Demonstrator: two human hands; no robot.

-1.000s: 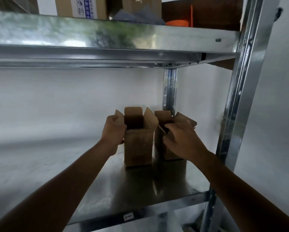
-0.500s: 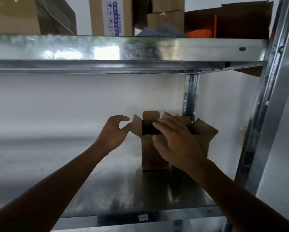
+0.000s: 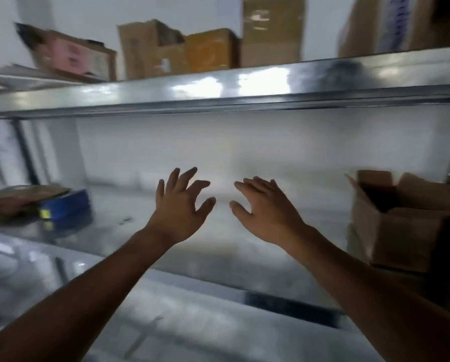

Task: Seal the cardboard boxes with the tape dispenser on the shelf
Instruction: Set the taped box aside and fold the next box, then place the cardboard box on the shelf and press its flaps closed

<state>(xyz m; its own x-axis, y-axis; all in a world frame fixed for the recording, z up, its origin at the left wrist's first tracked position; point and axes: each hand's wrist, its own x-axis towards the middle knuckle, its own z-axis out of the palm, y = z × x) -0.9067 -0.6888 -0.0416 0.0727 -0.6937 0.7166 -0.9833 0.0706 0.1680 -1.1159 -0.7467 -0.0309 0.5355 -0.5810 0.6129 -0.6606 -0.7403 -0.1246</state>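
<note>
An open cardboard box (image 3: 401,226) stands at the right end of the metal shelf (image 3: 218,246), well apart from both hands. Its flaps stand up and its inside is dark, so its contents cannot be told. At the left end lies a blue object (image 3: 64,205), too blurred to name, touching a stack of flat brownish pieces (image 3: 17,199).

The left hand (image 3: 178,205) and the right hand (image 3: 268,210) hang in the air above the middle of the shelf, near each other. Both have their backs to the camera and their fingers spread wide, and neither holds anything.

On the upper shelf (image 3: 218,92) stands a row of cartons. From the left come a tilted box with a pink label (image 3: 72,58), a brown carton with its top open (image 3: 151,50), an orange-brown box (image 3: 211,50), a tall taped carton (image 3: 272,30) and a box with blue print (image 3: 391,24).

Both shelves are shiny sheet metal that reflects light. Behind them is a white wall (image 3: 244,142), and a dark upright post (image 3: 24,152) stands at the left. The whole view is smeared by motion.
</note>
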